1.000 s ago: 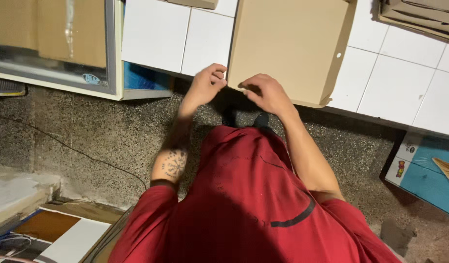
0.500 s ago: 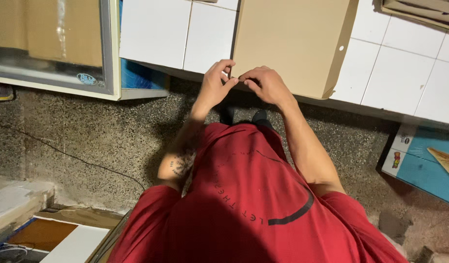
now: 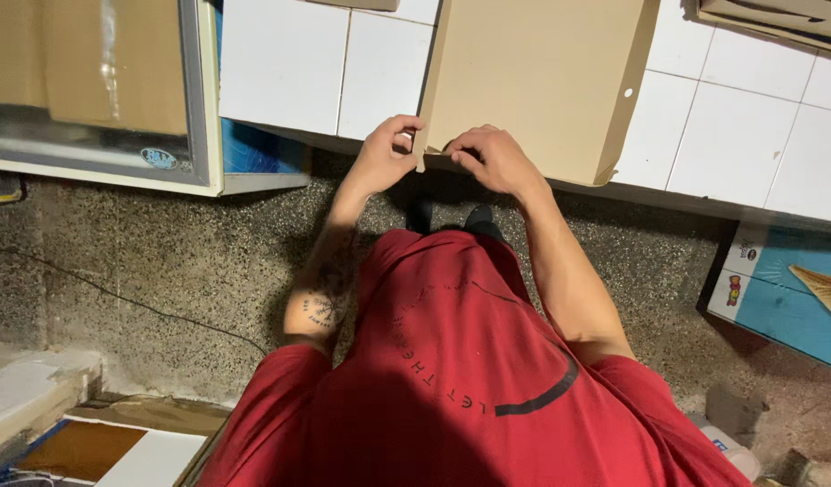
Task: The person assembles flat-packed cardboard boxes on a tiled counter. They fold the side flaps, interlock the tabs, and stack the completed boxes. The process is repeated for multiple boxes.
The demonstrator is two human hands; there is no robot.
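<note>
A: Where's the box (image 3: 532,81)?
B: Flat on white tabletop (image 3: 280,63), near edge overhanging; open tile left & right.
A: Hands?
B: Left hand (image 3: 385,155) & right hand (image 3: 489,158) reach fwd, fingers (image 3: 406,126) pinching box's near edge.

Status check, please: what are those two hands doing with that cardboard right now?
Left hand and right hand both pinch the near edge of the flat cardboard box. Box lies on the white tiled counter. Nothing blocks the hands.

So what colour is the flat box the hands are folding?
Plain tan cardboard box, clearest in the head view.
</note>
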